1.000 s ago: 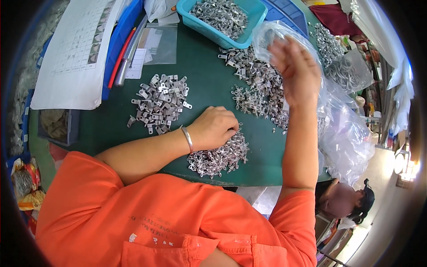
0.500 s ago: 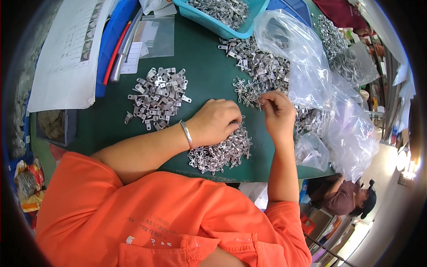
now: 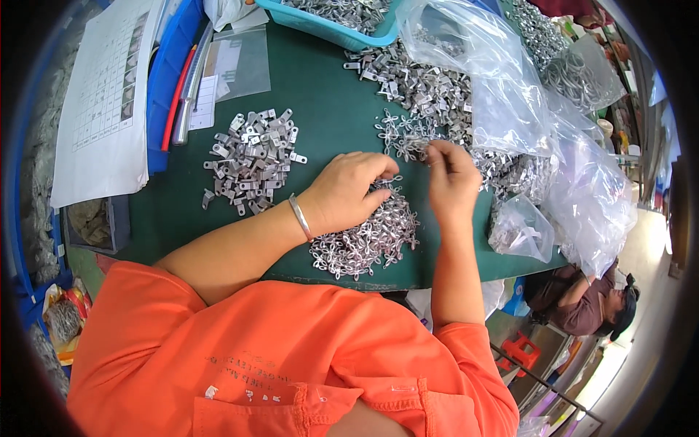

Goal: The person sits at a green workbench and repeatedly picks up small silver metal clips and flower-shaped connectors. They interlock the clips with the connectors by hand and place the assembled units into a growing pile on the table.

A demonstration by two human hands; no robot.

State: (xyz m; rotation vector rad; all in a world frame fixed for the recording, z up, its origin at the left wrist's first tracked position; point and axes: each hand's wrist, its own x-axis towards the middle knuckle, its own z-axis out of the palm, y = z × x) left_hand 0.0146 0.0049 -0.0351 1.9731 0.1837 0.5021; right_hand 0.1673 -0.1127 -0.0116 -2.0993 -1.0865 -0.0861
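My left hand (image 3: 346, 191), with a silver bangle at its wrist, rests at the upper edge of a heap of small flower-shaped metal pieces (image 3: 357, 246). Its thumb and fingers are apart, and the fingertips reach the topmost pieces. To the right, my right hand (image 3: 453, 178) has thumb and forefinger pinched together beside a smaller cluster of similar flower-shaped pieces (image 3: 400, 136). Whatever lies between those fingertips is too small to make out. A pile of bent metal tabs with holes (image 3: 256, 156) lies left of my left hand.
Loose metal brackets (image 3: 429, 91) spread beyond my right hand, beside clear plastic bags (image 3: 510, 109). A turquoise basket (image 3: 335, 28) of metal parts stands at the far side. Pens (image 3: 182, 98), a blue tray (image 3: 162, 87) and a printed sheet (image 3: 109, 109) lie left. Another person (image 3: 586, 302) sits at right.
My left thumb and fingers have spread from a curled grip over the heap. My right hand stays pinched by the small cluster, only slightly shifted. The whole view has tilted a little.
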